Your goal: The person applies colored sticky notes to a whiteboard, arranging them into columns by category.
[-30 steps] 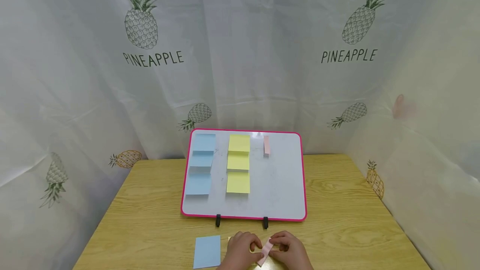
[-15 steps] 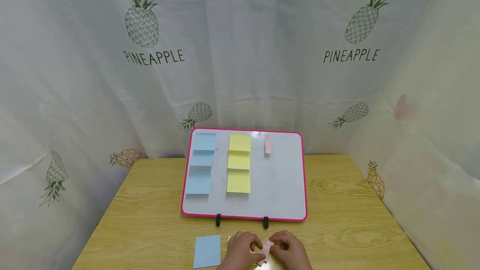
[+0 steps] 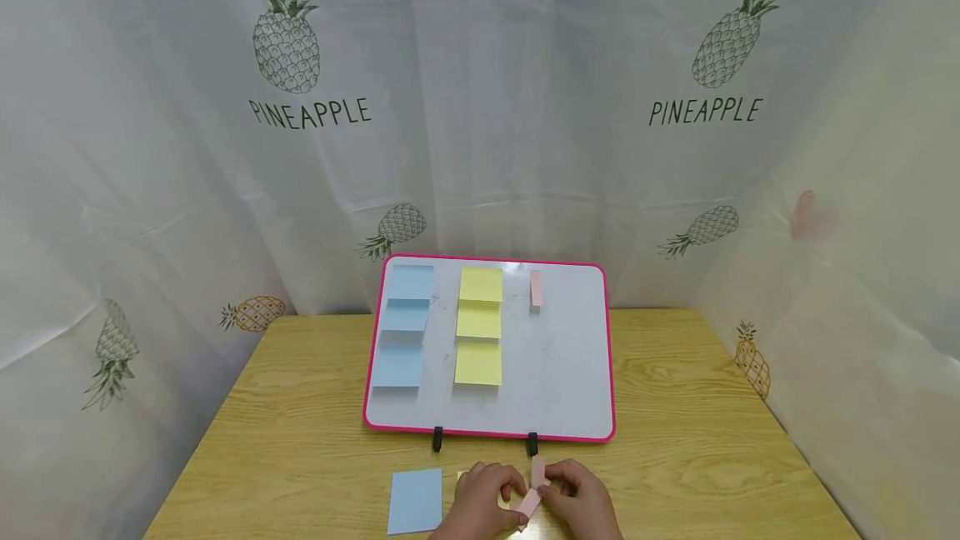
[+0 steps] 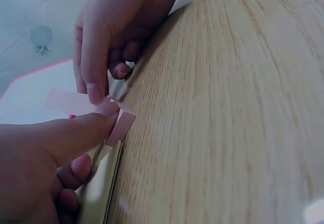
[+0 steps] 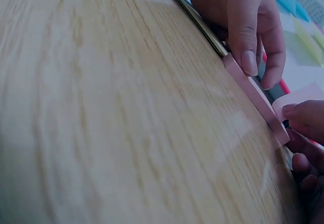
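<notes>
My left hand [image 3: 480, 502] pinches a narrow pad of pink sticky notes [image 3: 529, 506] between thumb and fingers, low over the wooden table. My right hand [image 3: 581, 497] has thumb and finger on a pink strip [image 3: 537, 471], which angles away from the pad's upper end toward the whiteboard. Seen from the left wrist, the pad's thick edge [image 4: 120, 127] shows below my left thumb, and the strip [image 4: 68, 101] sticks out to the left. In the right wrist view, the pad [image 5: 255, 97] spans between both hands. A yellow pad [image 4: 98, 193] is partly hidden under my left hand.
A whiteboard [image 3: 555, 382] with a pink rim stands behind the hands on black feet [image 3: 532, 444]. Blue notes [image 3: 397, 365], yellow notes [image 3: 478, 363] and one pink strip note [image 3: 536, 290] hang on it. A blue pad [image 3: 415, 502] lies left of my left hand.
The top pink strip first bowed up off the pad. Now its one end points up toward the whiteboard, in my right fingers. My left hand has stayed on the pad.
</notes>
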Demonstrator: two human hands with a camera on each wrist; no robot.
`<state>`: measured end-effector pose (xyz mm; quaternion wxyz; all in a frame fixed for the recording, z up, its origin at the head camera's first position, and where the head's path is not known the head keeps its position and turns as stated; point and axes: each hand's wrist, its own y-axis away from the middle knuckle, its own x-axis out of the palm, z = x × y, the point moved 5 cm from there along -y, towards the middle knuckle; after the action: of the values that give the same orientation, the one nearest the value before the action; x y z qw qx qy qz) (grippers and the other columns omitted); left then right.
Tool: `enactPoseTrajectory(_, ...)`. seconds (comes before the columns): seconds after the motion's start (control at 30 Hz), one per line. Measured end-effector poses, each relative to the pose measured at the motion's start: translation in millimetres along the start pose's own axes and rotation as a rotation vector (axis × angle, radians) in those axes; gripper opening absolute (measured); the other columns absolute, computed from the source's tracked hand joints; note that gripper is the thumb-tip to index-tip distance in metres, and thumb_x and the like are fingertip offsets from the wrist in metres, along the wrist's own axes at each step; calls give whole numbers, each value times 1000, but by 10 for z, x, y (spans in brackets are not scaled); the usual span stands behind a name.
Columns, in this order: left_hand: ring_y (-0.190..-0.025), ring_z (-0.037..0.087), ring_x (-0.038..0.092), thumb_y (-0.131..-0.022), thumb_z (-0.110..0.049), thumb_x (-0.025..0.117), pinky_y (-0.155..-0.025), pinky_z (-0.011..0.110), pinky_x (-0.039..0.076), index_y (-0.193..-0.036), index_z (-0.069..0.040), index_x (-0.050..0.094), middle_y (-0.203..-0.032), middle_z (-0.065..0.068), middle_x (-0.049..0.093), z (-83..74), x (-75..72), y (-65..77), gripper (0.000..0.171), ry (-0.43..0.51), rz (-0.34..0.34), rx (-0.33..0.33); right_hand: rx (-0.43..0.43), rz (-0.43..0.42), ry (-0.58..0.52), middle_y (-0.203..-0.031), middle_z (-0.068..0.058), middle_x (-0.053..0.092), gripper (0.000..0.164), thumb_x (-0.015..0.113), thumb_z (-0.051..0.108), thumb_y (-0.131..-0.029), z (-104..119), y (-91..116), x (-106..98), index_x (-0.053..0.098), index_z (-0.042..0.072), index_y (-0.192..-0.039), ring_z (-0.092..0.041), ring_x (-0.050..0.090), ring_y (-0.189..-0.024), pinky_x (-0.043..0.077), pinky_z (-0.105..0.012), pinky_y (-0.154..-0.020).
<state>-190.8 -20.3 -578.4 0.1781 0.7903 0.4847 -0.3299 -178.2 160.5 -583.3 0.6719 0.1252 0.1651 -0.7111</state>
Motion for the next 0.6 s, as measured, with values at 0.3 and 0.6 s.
enactPoseTrajectory(0.3, -73, 4, 34, -76, -32, 82, -66, 33, 27, -106, -42, 70, -78, -20, 44, 0, -6, 7, 34, 35, 76, 1, 65, 7, -10, -80, 2, 60, 33, 82, 17, -77, -2, 7, 17, 71, 6, -106, -6, 46, -65, 40, -22, -57)
enactPoseTrajectory(0.6, -73, 6, 33, -77, -33, 81, -66, 33, 26, -111, -44, 68, -77, -19, 42, 6, 1, -3, 38, 9, 98, -8, 0, -41, -22, -90, -1, 62, 55, 82, 3, -74, 29, -12, -7, 58, 10, -123, -5, 46, -62, 40, -22, -55)
